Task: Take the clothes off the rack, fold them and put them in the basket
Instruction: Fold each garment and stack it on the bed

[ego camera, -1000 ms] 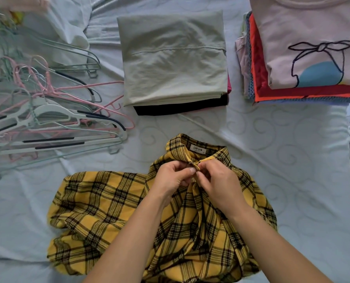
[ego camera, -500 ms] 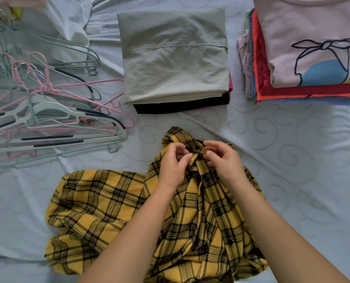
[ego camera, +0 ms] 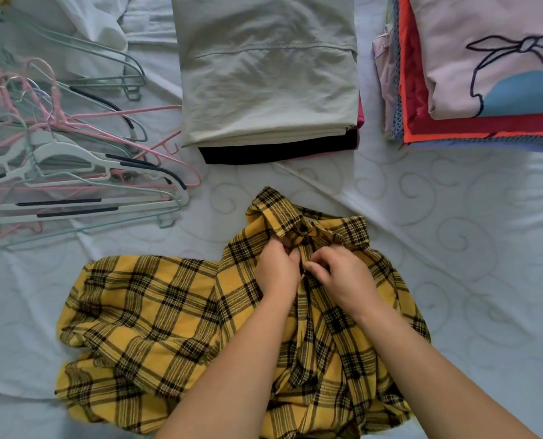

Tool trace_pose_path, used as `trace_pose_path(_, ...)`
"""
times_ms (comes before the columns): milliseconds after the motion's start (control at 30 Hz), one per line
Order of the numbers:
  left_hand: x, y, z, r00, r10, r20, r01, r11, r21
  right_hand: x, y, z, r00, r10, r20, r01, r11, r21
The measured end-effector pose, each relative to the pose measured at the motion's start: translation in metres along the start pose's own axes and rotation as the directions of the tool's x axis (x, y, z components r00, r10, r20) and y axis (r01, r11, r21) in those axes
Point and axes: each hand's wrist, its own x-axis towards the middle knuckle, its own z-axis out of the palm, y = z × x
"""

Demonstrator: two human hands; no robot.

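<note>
Both hands sit on the yellow plaid shirt (ego camera: 156, 315), which lies bunched on the bed (ego camera: 453, 248). The left hand (ego camera: 278, 270) has its fingers curled into the cloth at the front opening, just below the collar (ego camera: 282, 217); the right hand (ego camera: 343, 277) pinches the opposite edge, fingertips almost touching the left thumb. So each grip is closed on fabric, meeting at the placket. Half a second ago both were up at the collar itself; now they have dropped lower along the front, and the collar, with a dark button showing, lies free just beyond the grip.

The shirt's body spreads out to the left of the grip and back under the forearms, more opened out than before. Straight beyond the grip sits a folded stack with a pale grey-green piece (ego camera: 267, 74) on top and a black one beneath. Beyond and to the right is a second folded stack (ego camera: 472, 131), a pink printed top uppermost. Beyond and to the left is a tangle of hangers (ego camera: 73, 172); all of these are unmoved.
</note>
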Motion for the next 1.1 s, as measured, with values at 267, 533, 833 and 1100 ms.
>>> trace_pose_path(267, -0.001, 0.007, -0.007, 0.991, -0.092, 0.101, 0.127, 0.890, -0.437, -0.005, 0.005, 0.003, 0.990, 0.051, 0.134, -0.056, 0.998, 0.036)
trace_pose_path(533, -0.014, -0.033, -0.056, 0.973, -0.021, 0.231, 0.165, 0.762, -0.627, -0.005, -0.002, 0.003, 0.977, 0.051, 0.207, -0.083, 0.985, 0.153)
trace_pose_path(833, -0.026, -0.049, -0.038, 0.941, -0.199, 0.272, 0.334, 0.665, -0.668, -0.004, 0.002, 0.016, 0.982, -0.008, 0.188, 0.024, 0.996, -0.084)
trace_pose_path(1100, -0.023, -0.024, -0.028, 0.972, -0.138, 0.190, 0.233, 0.668, -0.707, -0.001, -0.001, 0.014, 0.965, -0.005, 0.263, 0.045, 0.988, -0.147)
